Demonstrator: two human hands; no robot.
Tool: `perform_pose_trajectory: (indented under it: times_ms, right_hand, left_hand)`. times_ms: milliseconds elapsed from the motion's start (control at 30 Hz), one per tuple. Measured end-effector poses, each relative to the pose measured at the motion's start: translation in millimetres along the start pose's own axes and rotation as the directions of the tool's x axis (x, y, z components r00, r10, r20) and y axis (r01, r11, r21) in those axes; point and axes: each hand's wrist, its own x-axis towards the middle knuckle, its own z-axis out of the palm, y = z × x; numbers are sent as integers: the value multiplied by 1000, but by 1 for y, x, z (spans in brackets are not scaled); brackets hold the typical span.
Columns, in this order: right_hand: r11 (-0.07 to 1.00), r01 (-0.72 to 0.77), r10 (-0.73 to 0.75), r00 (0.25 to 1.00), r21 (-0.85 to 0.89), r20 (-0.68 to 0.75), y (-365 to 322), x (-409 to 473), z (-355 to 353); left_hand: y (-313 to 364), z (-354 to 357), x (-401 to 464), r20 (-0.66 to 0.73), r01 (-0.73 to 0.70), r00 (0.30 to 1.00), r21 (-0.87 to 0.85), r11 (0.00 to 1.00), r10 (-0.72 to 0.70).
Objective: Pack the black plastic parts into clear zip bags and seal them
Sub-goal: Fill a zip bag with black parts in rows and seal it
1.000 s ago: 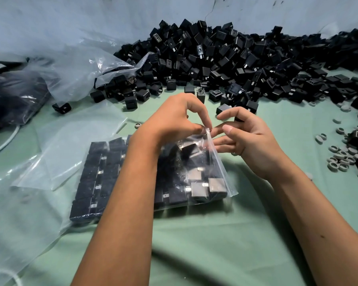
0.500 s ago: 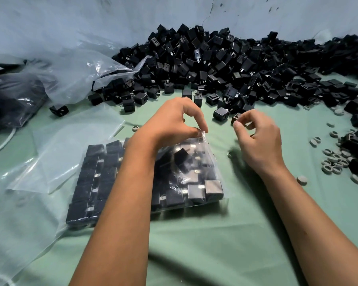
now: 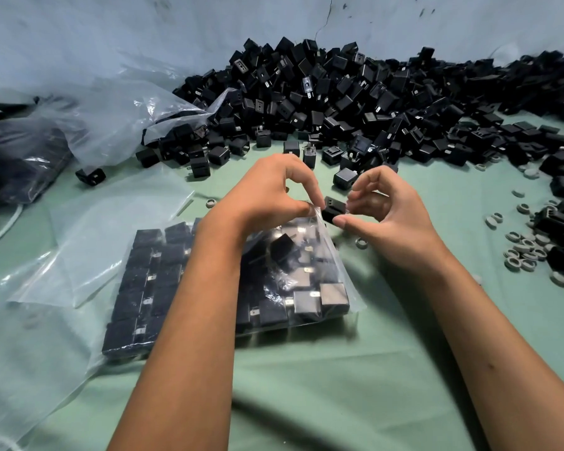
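A clear zip bag (image 3: 310, 288) full of black plastic parts lies on the green cloth in front of me. My left hand (image 3: 271, 196) pinches the bag's raised top edge and holds its mouth up. My right hand (image 3: 381, 209) pinches one black part (image 3: 333, 208) between thumb and fingers, right at the bag's mouth. A packed flat bag of parts (image 3: 144, 288) lies just left of my left forearm. A large heap of loose black parts (image 3: 355, 102) fills the back of the table.
Empty clear bags (image 3: 111, 222) are spread at the left, with a big crumpled plastic bag (image 3: 121, 118) behind them. Small grey rings (image 3: 521, 245) are scattered at the right beside more black parts. A grey wall closes off the back.
My right hand reached out to the heap, picked up a black part and brought it back to the bag's mouth. My left hand kept hold of the bag's edge.
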Motion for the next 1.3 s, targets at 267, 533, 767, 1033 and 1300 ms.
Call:
perform_pose_trajectory:
  times_ms: [267, 533, 767, 1033, 1300]
  right_hand:
    - [996, 38, -52, 982, 81, 181, -5, -6, 8]
    - [983, 169, -180, 949, 65, 260, -10, -7, 9]
    - [997, 70, -67, 993, -27, 100, -8, -3, 5]
    - [999, -46, 42, 986, 21, 160, -16, -5, 7]
    - [990, -109, 77, 951, 91, 300, -19, -10, 9]
  left_hand:
    - [-1, -3, 0, -22, -23, 1000, 15, 1000, 23]
    - [-2, -2, 1, -29, -37, 999, 14, 999, 37]
    - [-11, -10, -4, -81, 2, 997, -87, 996, -9]
    - [-41, -36, -11, -482, 85, 859, -194, 977, -170]
    - [-35, -33, -11, -501, 88, 847, -194, 977, -176]
